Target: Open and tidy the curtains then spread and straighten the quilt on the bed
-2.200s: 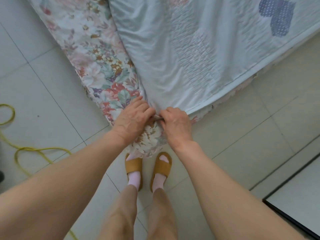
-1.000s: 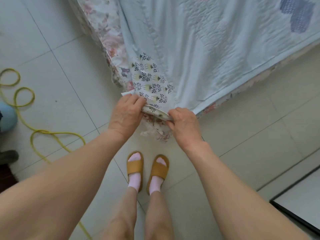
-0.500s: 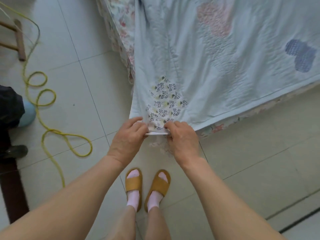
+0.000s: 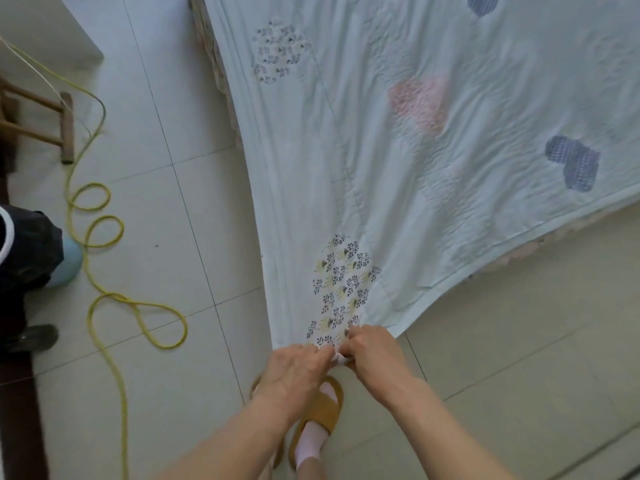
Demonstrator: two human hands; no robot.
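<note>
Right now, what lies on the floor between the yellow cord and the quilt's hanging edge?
Nothing: in the head view, only bare floor tiles separate the yellow cord from the quilt, whose corner both hands pinch.

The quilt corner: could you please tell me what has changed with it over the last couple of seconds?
The quilt corner has been unfolded and pulled out towards the person, so its leaf-print patch now lies flat and the floral sheet that showed at the bed's corner is covered. Both hands, left hand and right hand, still pinch the corner edge close together. The yellow cord remains on the floor.
</note>
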